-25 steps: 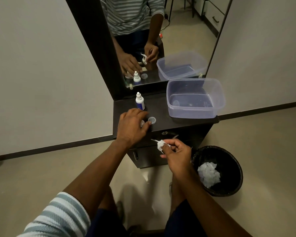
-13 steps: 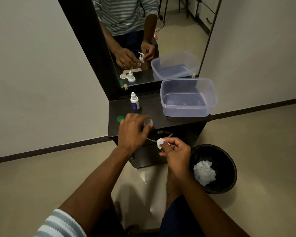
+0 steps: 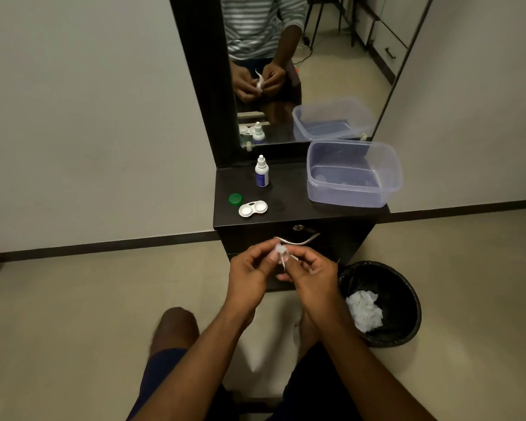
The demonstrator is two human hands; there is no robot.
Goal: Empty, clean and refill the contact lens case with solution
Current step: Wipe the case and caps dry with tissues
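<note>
A small clear cap is pinched by the left hand fingers; a white tissue is gripped by the right hand fingers, in front of the worktop.

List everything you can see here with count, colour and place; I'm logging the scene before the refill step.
lens case: one, white, both wells open, front left of the cabinet top
green cap: one, just left of the case
clear cap: one, held between both hands below the cabinet top
tissue wad: one, white, pressed at the cap
solution bottle: one, white with blue label, upright at the back
plastic tub: one, clear bluish, right side of the top
cabinet: one, dark
mirror: one, behind the cabinet
bin: one, black, floor right, white tissue inside
left hand: fingers on the cap
right hand: fingers on the tissue
</note>
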